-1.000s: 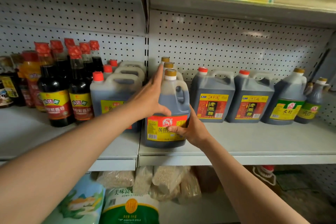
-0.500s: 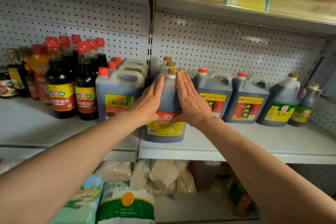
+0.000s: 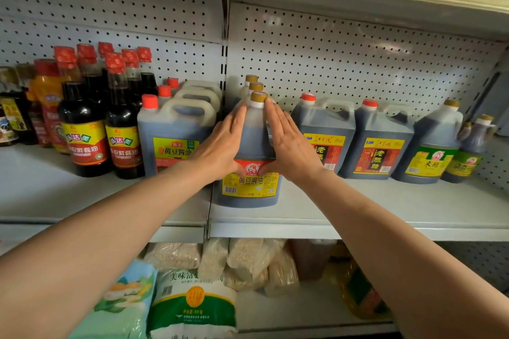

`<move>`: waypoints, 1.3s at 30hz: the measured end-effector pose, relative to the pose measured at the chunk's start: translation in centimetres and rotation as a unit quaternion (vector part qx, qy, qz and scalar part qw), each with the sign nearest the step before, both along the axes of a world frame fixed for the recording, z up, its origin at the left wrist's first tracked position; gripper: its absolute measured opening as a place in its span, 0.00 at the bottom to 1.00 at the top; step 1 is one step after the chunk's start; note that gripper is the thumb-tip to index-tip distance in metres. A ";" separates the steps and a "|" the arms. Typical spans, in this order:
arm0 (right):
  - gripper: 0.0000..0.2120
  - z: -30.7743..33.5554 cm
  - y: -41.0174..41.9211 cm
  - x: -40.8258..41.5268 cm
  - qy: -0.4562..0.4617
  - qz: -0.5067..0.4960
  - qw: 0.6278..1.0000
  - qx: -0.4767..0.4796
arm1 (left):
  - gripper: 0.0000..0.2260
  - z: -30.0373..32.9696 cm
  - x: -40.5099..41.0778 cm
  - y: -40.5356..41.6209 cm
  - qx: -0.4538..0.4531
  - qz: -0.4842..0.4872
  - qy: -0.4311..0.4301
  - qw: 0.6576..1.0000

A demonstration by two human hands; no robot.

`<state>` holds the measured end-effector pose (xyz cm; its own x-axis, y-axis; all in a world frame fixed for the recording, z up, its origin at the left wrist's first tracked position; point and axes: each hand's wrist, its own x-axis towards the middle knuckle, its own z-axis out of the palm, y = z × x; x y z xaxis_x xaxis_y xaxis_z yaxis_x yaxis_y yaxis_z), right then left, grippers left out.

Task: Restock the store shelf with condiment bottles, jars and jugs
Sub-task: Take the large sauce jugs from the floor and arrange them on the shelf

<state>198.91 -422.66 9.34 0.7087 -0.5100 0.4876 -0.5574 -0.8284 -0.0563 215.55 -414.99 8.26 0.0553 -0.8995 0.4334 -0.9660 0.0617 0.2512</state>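
1. The front soy sauce jug (image 3: 249,187) stands upright on the white shelf (image 3: 385,209), near the front edge and directly between the two hands.
2. The left hand (image 3: 220,146) lies flat against the jug's left side, fingers straight and together, thumb low on the red part of the label.
3. The right hand (image 3: 289,143) lies flat against the jug's right side, fingers straight and pointing up toward the gold cap (image 3: 258,97). Its fingertips reach just beside the cap.
4. Neither hand curls round the jug; both press with open palms.
5. Two more gold caps (image 3: 254,82) line up directly behind the front jug, beyond the fingertips.
6. Left of the left hand: a red-capped jug (image 3: 172,137) with a yellow label, just beside the hand, with more like it behind it. Further left stand two dark bottles (image 3: 102,132) with red-and-yellow labels.
7. Right of the right hand: two vinegar jugs (image 3: 355,140) with red caps, the nearer one partly hidden by the hand. A green-labelled jug (image 3: 432,146) follows further right.
8. Below the forearms, the lower shelf holds pale packets (image 3: 242,261) and a green-and-white bag (image 3: 192,303).
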 end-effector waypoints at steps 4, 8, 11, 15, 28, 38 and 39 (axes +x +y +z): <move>0.72 -0.1 -1.2 0.9 0.001 -0.006 1.000 0.001 | 0.64 0.1 0.4 -0.9 0.003 0.010 -0.006 1.000; 0.72 -0.2 -2.3 1.7 0.000 -0.009 1.000 0.002 | 0.64 0.2 0.5 -2.1 0.010 0.036 -0.017 0.999; 0.72 -0.2 -3.1 2.3 -0.002 -0.012 1.000 0.011 | 0.62 0.2 0.5 -3.1 0.008 0.057 -0.018 0.998; 0.74 -0.3 -4.3 3.0 -0.006 -0.026 1.000 0.015 | 0.60 0.5 0.6 -4.1 -0.004 0.092 -0.052 0.994; 0.71 -0.4 -4.6 2.8 0.002 -0.014 1.000 -0.012 | 0.57 -0.1 0.6 -5.0 -0.001 0.114 -0.070 0.991; 0.67 -1.7 -1.9 1.7 0.039 -0.078 0.995 -0.045 | 0.47 -2.0 -0.9 -2.9 -0.085 0.114 0.002 0.990; 0.65 -2.0 -1.3 0.9 0.046 -0.075 0.995 -0.036 | 0.48 -2.4 -1.3 -2.1 -0.085 0.108 0.010 0.990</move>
